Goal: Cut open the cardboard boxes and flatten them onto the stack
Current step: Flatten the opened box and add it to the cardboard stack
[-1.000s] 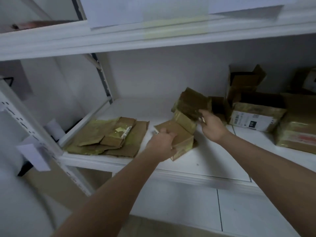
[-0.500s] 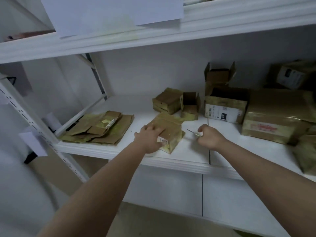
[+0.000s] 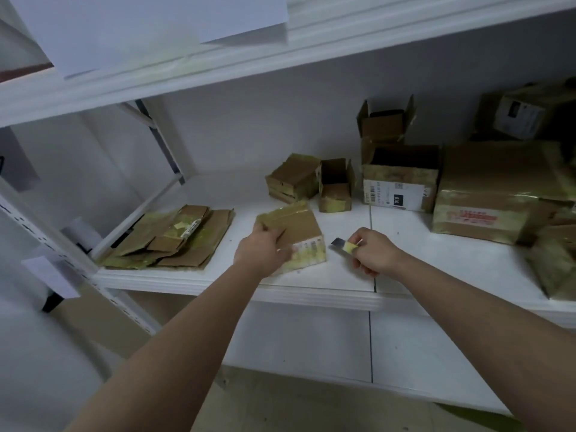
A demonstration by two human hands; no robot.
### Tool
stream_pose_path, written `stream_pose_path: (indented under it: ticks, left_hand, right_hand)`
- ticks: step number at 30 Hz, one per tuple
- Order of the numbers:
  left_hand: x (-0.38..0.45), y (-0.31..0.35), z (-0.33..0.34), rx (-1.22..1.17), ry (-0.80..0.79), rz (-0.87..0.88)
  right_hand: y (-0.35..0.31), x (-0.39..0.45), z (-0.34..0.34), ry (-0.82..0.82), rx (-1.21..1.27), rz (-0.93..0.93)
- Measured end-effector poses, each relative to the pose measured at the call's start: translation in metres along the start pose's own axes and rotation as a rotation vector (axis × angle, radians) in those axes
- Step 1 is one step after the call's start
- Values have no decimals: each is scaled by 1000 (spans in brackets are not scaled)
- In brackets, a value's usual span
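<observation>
The left hand [image 3: 265, 247] still grips the taped box [image 3: 293, 232], now turned flatter on the shelf [image 3: 343, 275]. The right hand [image 3: 372, 251] pinches a metal blade [image 3: 341, 246], now nearer the box's labelled end.

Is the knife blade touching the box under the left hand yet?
Apart. The head view shows white shelf between the knife in the right hand and the box.

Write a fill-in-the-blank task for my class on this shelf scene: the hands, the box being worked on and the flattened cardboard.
1. The left hand holds a small taped ____ on the shelf.
2. The right hand grips a utility ____ with its blade toward the box.
3. The stack of flattened cardboard lies to the ____ of the held box.
4. The small box behind the held one has its top ____.

Missing words: box; knife; left; open
</observation>
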State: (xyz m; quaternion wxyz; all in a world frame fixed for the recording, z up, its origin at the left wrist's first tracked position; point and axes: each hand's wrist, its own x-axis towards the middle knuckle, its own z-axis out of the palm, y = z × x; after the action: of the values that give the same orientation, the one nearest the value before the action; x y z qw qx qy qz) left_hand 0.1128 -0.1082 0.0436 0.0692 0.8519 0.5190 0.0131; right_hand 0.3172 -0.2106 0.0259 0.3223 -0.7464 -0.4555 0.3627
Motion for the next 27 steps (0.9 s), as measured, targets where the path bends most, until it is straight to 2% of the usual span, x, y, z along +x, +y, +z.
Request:
stream_pose_path:
  ticks: [3,9,12,14,16,27]
  left_hand:
    - [2,23,0,-47,106,-23]
    - [9,27,-15,163,165,61]
    - [17,18,-15,139,34,200]
    - [19,19,-12,139,-133,215]
    - [20,17,-6,123,-221,216]
    - [25,15,-4,152,-265,186]
  right_hand:
    - [0,2,1,40,-9,-8]
    - [8,10,1,116,52,35]
    - [8,10,5,107,78,40]
    - [8,11,9,111,95,41]
    - [9,12,12,122,131,45]
    - [8,29,22,110,202,95]
